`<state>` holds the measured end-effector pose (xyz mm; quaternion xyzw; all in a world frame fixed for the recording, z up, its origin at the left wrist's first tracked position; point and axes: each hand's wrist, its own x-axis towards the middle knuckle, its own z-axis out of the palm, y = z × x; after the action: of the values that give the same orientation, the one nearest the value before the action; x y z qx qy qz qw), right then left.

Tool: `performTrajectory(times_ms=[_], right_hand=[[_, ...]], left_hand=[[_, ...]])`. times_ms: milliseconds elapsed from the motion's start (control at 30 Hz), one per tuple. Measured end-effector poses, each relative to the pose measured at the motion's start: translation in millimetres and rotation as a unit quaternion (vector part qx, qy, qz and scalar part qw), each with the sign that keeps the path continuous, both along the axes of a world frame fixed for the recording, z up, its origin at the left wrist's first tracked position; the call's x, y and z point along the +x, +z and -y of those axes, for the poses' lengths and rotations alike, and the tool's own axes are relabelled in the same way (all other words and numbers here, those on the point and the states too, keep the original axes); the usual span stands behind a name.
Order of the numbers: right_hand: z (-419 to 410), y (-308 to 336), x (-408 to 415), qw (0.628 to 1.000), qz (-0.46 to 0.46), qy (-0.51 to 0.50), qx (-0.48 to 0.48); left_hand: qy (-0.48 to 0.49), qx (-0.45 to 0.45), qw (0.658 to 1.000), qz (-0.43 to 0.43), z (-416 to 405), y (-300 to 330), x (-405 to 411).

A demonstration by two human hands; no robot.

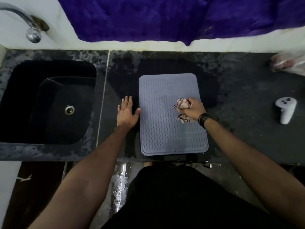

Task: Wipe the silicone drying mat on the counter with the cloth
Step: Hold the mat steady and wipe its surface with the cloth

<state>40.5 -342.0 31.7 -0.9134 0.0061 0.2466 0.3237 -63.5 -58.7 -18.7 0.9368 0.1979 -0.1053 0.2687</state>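
A grey silicone drying mat (161,126) with wavy ridges lies flat on the dark stone counter (239,129), its near edge close to the counter's front. My right hand (193,110) grips a bunched beige checked cloth (181,104) and holds it against the mat's right middle part. My left hand (127,113) lies flat on the counter just left of the mat, fingers spread, thumb touching the mat's left edge.
A black sink (49,103) with a metal drain is set into the counter at the left, under a chrome tap (31,28). A white controller (286,109) lies at the right. A plastic bag (287,63) sits at the far right back. Purple fabric (165,17) hangs over the wall.
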Motion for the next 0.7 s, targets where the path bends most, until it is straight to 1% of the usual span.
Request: performTrajectory(times_ms=[133, 267, 433, 567, 700], right_hand=[[18.4, 1.9, 14.2, 0.999, 0.016, -0.029, -0.029], [20.8, -1.2, 21.3, 0.999, 0.019, -0.036, -0.035], [1.0, -3.3, 35.9, 0.999, 0.036, 0.015, -0.036], [-31.0, -4.1, 60.5, 0.992, 0.105, 0.066, -0.027], [-77.8, -12.1, 91.0, 0.978, 0.153, 0.13, -0.065]], left_hand=[[-0.029, -0.011, 0.999, 0.033, 21.9, -2.2, 19.6], [-0.05, -0.009, 0.997, 0.049, 45.1, -1.9, 38.2], [-0.063, 0.017, 0.997, 0.034, 57.6, -3.6, 65.0], [-0.05, 0.03, 0.998, 0.035, 61.4, -7.4, 90.2], [-0.06, 0.037, 0.997, 0.04, 69.1, -20.5, 111.8]])
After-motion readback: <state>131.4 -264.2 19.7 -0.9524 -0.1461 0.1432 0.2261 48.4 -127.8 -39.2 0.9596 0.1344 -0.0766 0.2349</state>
